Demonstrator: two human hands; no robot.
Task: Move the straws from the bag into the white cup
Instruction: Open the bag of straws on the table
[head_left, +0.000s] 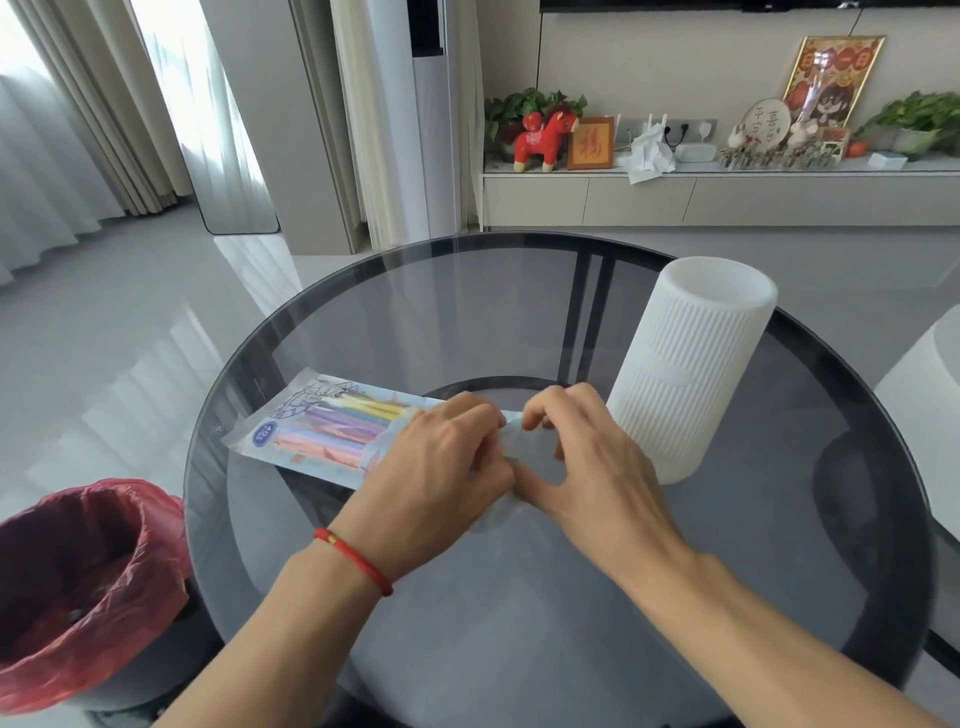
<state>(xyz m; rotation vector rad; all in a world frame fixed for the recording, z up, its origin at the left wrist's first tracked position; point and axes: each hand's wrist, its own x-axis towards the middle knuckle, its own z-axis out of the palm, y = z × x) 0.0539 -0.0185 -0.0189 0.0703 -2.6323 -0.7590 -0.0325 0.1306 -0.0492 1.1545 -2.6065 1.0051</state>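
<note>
1. Lower left of the frame, a bin lined with a red plastic bag (78, 587) is sitting on the floor beside the round dark glass table (519, 597).
2. Centre frame, both hands are working the near end of the straw bag (291, 431). The left hand (441, 462), red string bracelet (353, 558) on its wrist, is pinching the clear plastic; the right hand (582, 457) is pinching the same end from the other side, fingers curled in tight.
3. My read: they are opening the bag, pulling the mouth apart. No straw is out yet.
4. The coloured straws (353, 423) are lying flat inside the bag, which is stretching toward the left of the frame on the glass.
5. Just right of the hands, the white ribbed cup (691, 374) is standing upright, mouth open, near the right hand but not touching it as far as I can tell.
6. Next move, I reckon: one hand holding the bag steady, the other drawing the straws out and dropping them upright into that cup.
7. Far back, upper right, a low cabinet (675, 197) is carrying a red toy horse (543, 137) and potted plants.
</note>
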